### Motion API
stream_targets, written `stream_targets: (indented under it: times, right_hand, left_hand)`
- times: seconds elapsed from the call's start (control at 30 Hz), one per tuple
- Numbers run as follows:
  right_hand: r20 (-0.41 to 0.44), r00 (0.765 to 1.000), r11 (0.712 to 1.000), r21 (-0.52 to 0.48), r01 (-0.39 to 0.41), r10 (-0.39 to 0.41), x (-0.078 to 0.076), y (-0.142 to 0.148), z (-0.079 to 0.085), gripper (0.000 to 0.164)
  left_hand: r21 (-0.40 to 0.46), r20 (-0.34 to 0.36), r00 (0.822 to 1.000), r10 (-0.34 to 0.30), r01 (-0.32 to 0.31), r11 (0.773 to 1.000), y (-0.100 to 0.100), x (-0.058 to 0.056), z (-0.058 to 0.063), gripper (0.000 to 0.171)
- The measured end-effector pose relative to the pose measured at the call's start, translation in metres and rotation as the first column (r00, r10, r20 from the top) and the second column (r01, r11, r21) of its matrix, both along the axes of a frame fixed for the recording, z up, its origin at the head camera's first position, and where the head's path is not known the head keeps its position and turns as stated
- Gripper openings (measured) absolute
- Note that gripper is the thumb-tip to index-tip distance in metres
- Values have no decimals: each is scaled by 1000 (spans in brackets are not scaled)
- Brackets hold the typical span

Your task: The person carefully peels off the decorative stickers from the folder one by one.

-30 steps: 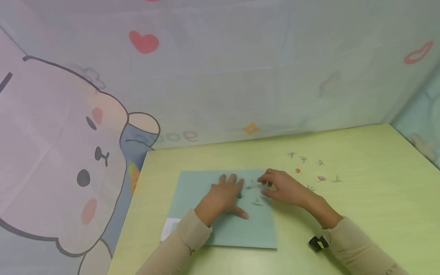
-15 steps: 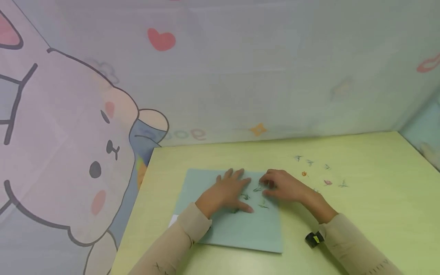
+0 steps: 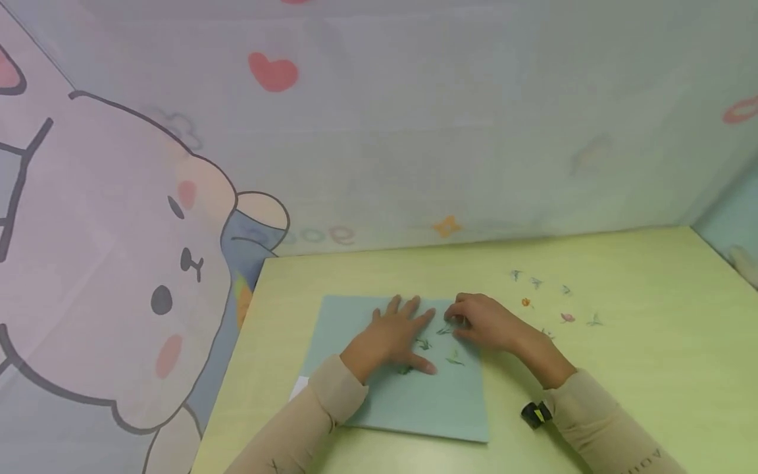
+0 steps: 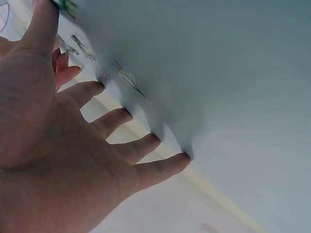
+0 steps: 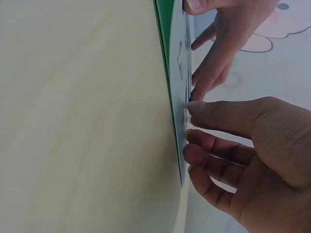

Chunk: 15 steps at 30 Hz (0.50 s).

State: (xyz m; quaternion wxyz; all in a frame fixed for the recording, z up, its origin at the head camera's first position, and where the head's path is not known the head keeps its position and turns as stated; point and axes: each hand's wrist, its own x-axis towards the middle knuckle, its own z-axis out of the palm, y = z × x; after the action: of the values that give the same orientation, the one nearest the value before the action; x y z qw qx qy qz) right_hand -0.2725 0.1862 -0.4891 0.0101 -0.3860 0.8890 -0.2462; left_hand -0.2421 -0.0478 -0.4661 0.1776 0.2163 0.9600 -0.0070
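Note:
A pale blue-green book or folder [image 3: 426,411] lies on the table; the right wrist view shows its green edge [image 5: 164,29]. My left hand [image 3: 386,339] rests on it with fingers spread, the fingertips touching its surface in the left wrist view. Near its upper right corner, my right hand [image 3: 488,322] bends its fingers, with the tips at the surface and a gap between thumb and fingers. No held thing shows there. Small green leaf sprigs, flat like stickers, lie between the hands, among them one dark sprig [image 3: 423,343] and one lighter sprig [image 3: 454,358].
To the right on the yellow-green table [image 3: 639,382] lie several small flat pieces, including an orange flower [image 3: 526,302], a pink flower [image 3: 567,317] and a leafy sprig [image 3: 595,320]. A black strapped device [image 3: 536,415] sits at the right cuff. Printed cloth [image 3: 414,131] hangs behind.
My right hand's fingertips have come down to the surface by the upper sprig. The left hand stays spread, slightly shifted, uncovering more of the sprigs. The head view has also shifted.

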Motion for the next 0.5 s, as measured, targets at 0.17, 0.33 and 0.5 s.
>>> stream_targets:
  times: [0.17,0.33,0.5]
  right_hand:
    - [-5,1000,1000,15,13,-13,0,0,4,20]
    - [12,1000,1000,16,24,-24,-1,0,4,24]
    - [37,999,999,9,33,-33,-1,2,1,22]
  left_hand:
    - [-17,-11,1000,0,0,1000,2,0,2,115]
    - [-13,-9,1000,10,-10,1000,3,1,2,115]
    - [-22,-9,1000,6,-6,1000,2,-1,-3,115]
